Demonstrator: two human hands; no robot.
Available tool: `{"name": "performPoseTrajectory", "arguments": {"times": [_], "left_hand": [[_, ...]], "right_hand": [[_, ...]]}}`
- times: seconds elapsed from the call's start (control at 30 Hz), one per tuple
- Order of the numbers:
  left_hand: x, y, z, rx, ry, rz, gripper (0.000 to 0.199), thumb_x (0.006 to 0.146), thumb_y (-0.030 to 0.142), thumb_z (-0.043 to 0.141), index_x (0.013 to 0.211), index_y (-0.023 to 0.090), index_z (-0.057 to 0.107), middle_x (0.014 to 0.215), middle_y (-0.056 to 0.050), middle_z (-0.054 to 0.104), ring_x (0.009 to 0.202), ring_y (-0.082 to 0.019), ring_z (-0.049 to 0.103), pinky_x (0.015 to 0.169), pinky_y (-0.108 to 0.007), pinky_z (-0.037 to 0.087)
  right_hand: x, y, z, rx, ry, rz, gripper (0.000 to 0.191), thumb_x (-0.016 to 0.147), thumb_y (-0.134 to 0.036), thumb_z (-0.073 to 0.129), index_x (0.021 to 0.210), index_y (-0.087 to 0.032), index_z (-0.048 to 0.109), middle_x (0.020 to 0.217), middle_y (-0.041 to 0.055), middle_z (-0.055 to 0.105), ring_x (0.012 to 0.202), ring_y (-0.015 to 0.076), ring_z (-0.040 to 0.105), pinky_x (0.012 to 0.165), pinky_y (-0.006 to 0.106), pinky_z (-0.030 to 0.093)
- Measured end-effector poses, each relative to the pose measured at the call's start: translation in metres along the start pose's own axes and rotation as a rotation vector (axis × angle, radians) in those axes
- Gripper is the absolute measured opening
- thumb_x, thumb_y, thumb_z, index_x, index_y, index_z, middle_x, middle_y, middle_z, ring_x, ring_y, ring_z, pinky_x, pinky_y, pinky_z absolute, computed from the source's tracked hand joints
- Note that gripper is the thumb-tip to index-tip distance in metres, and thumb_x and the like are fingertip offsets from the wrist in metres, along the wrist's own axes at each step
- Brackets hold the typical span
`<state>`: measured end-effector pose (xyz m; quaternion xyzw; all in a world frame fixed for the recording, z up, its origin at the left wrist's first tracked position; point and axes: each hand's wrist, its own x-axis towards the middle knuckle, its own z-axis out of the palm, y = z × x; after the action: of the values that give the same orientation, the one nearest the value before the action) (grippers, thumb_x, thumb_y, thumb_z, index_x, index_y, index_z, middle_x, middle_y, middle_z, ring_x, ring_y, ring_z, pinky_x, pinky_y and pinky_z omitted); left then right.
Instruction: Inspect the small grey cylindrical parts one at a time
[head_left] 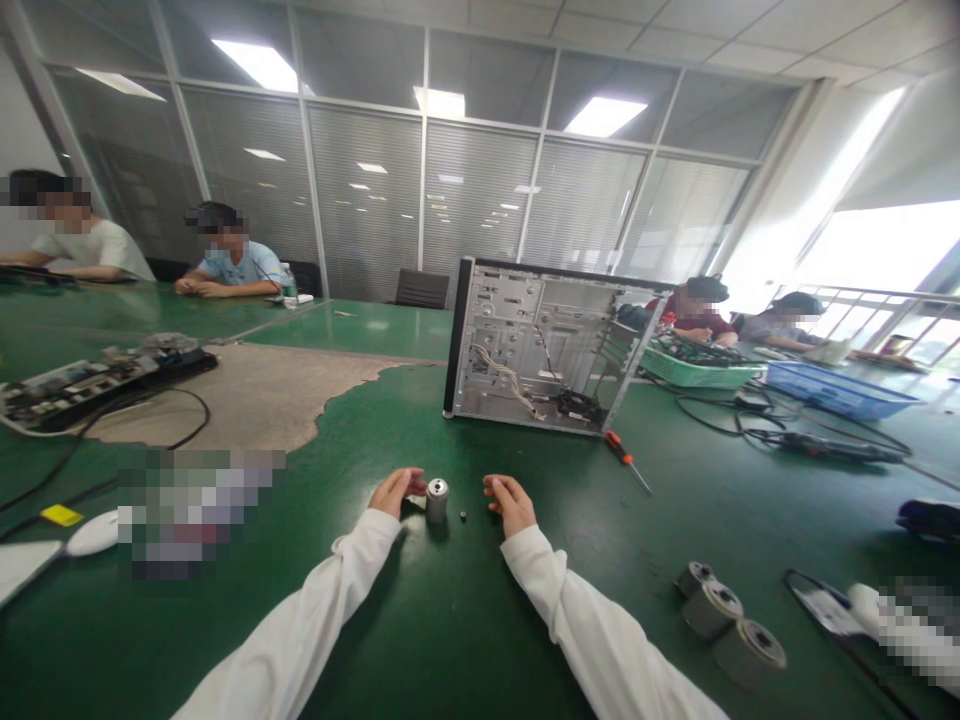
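Note:
A small grey metal cylinder with a dark mark on its top stands upright on the green table. Just left of it is my left hand, its fingers loosely curved and apart; whether a fingertip touches the cylinder I cannot tell. To the cylinder's right lies a tiny dark round piece, too small to name. My right hand hovers farther right with bent, loosely parted fingers, and nothing shows in it. Beyond both hands stands an opened computer case, with loose cables and bare metal inside.
An orange-handled screwdriver lies by the case. Three grey cylinders are grouped at the lower right. Green and blue baskets stand at the back right. A power strip and cables lie left. Several people sit around the table.

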<state>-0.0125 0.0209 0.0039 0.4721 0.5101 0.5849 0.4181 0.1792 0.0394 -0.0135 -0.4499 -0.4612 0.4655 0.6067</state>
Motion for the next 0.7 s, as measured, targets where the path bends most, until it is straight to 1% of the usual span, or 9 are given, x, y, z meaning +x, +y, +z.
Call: {"name": "performPoseTrajectory", "arguments": {"times": [0.13, 0.3, 0.43, 0.5, 0.57, 0.6, 0.7], "left_hand": [[0.001, 0.0, -0.001, -0.054, -0.011, -0.012, 0.038, 0.066, 0.048, 0.045, 0.077, 0.012, 0.055, 0.062, -0.002, 0.062, 0.061, -0.016, 0.06, 0.067, -0.033, 0.047], [0.001, -0.001, 0.0, -0.011, -0.031, -0.001, 0.04, 0.065, 0.049, 0.044, 0.076, 0.013, 0.056, 0.062, -0.003, 0.061, 0.059, -0.016, 0.059, 0.064, -0.032, 0.047], [0.001, -0.002, 0.001, -0.012, -0.045, 0.012, 0.036, 0.066, 0.045, 0.044, 0.075, 0.013, 0.055, 0.061, -0.003, 0.061, 0.058, -0.016, 0.059, 0.063, -0.032, 0.048], [0.0, -0.003, 0.0, 0.024, -0.055, 0.037, 0.029, 0.067, 0.039, 0.045, 0.077, 0.013, 0.055, 0.062, -0.002, 0.061, 0.059, -0.016, 0.059, 0.065, -0.033, 0.047], [-0.003, -0.003, 0.0, 0.107, -0.082, 0.086, 0.021, 0.065, 0.027, 0.047, 0.079, 0.014, 0.055, 0.068, -0.002, 0.062, 0.064, -0.016, 0.059, 0.069, -0.033, 0.046], [-0.005, -0.002, 0.0, 0.163, -0.11, 0.119, 0.021, 0.063, 0.02, 0.046, 0.082, 0.014, 0.054, 0.073, -0.003, 0.062, 0.068, -0.016, 0.059, 0.072, -0.033, 0.045], [-0.01, -0.001, 0.002, 0.353, -0.208, 0.264, 0.039, 0.053, 0.007, 0.043, 0.09, 0.014, 0.052, 0.087, -0.005, 0.059, 0.08, -0.017, 0.056, 0.075, -0.032, 0.043]], "right_hand": [[0.0, 0.0, 0.0, -0.007, -0.012, -0.005, 0.036, 0.06, -0.047, 0.054, 0.075, -0.015, 0.059, 0.077, 0.0073, 0.061, 0.064, 0.0155, 0.056, 0.044, 0.021, 0.039], [-0.002, -0.002, 0.0, -0.043, -0.039, -0.019, 0.033, 0.061, -0.045, 0.054, 0.075, -0.016, 0.06, 0.075, 0.0062, 0.061, 0.063, 0.0158, 0.056, 0.044, 0.022, 0.039], [-0.004, -0.003, 0.001, -0.083, -0.071, -0.033, 0.029, 0.061, -0.042, 0.054, 0.074, -0.017, 0.06, 0.074, 0.0049, 0.06, 0.063, 0.016, 0.055, 0.045, 0.023, 0.039], [-0.005, -0.003, 0.001, -0.102, -0.085, -0.043, 0.027, 0.062, -0.04, 0.053, 0.074, -0.017, 0.059, 0.073, 0.0045, 0.06, 0.063, 0.0159, 0.055, 0.045, 0.023, 0.039], [-0.007, -0.004, 0.002, -0.12, -0.097, -0.052, 0.024, 0.063, -0.038, 0.053, 0.074, -0.017, 0.059, 0.071, 0.0037, 0.059, 0.063, 0.0158, 0.054, 0.046, 0.023, 0.039], [-0.008, -0.005, 0.003, -0.144, -0.104, -0.073, 0.022, 0.063, -0.036, 0.053, 0.074, -0.017, 0.059, 0.071, 0.0034, 0.059, 0.064, 0.0158, 0.054, 0.047, 0.023, 0.039], [-0.017, -0.013, 0.006, -0.296, -0.156, -0.224, 0.017, 0.066, -0.03, 0.051, 0.076, -0.019, 0.058, 0.074, 0.0031, 0.057, 0.066, 0.0152, 0.053, 0.051, 0.024, 0.04]]}}
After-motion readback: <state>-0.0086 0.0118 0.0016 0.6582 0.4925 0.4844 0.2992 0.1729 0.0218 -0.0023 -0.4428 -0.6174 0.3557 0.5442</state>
